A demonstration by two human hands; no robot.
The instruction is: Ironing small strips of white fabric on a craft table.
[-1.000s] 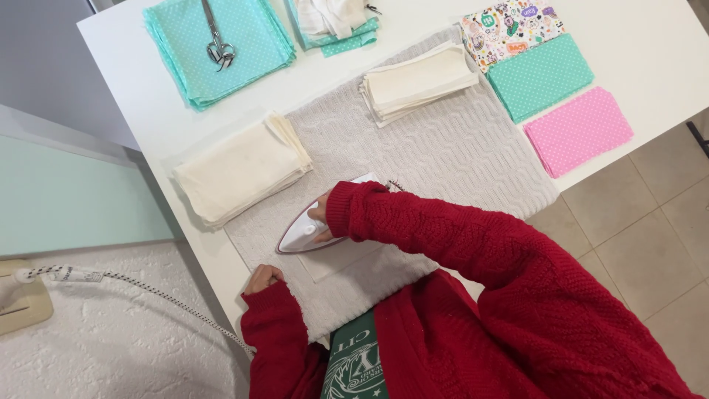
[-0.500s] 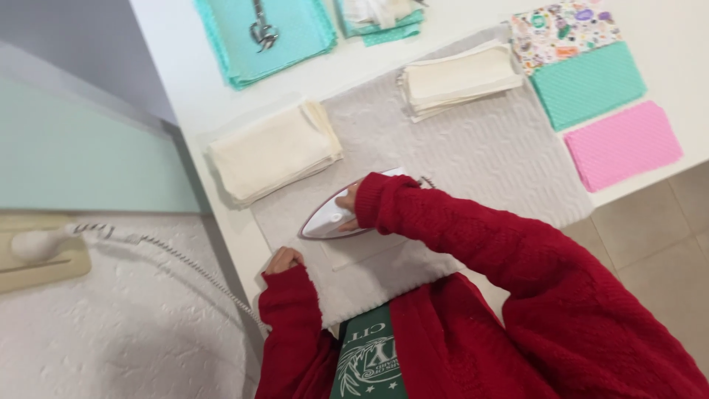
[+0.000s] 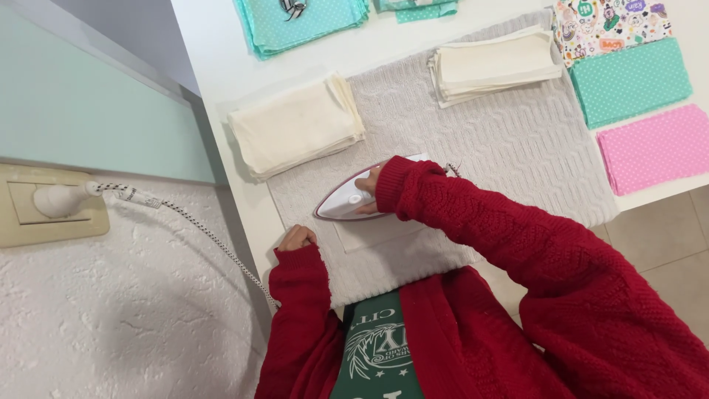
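The iron (image 3: pixel 343 201), white with a dark red rim, lies flat on a pale cloth piece (image 3: pixel 380 230) near the near edge of the table (image 3: pixel 221 59), its pointed nose aimed toward the table's left edge. The right hand (image 3: pixel 367 191) grips its handle from above, fingers curled about it, though the red sleeve hides most of them. The left hand (image 3: pixel 297 238) rests at the near left part of the grey knitted mat (image 3: pixel 502 148), just beside the cloth piece, its fingers curled under; whether they pinch anything cannot be told. A braided cord (image 3: pixel 199 229) runs from a white plug (image 3: pixel 63 198) in the wall socket (image 3: pixel 44 210), left of the table, down toward the person's left arm. Farther off, a cream stack of folded cloth (image 3: pixel 295 125) lies at the mat's left edge, and a second cream stack (image 3: pixel 495 66) lies at the mat's far edge. Toward the table's right edge lie a pink dotted fabric (image 3: pixel 653 148), then a teal dotted fabric (image 3: pixel 631 80), then a cartoon-printed fabric (image 3: pixel 609 22). At the far edge lies a teal dotted pile (image 3: pixel 310 26) with a metal tool (image 3: pixel 294 7) on it.
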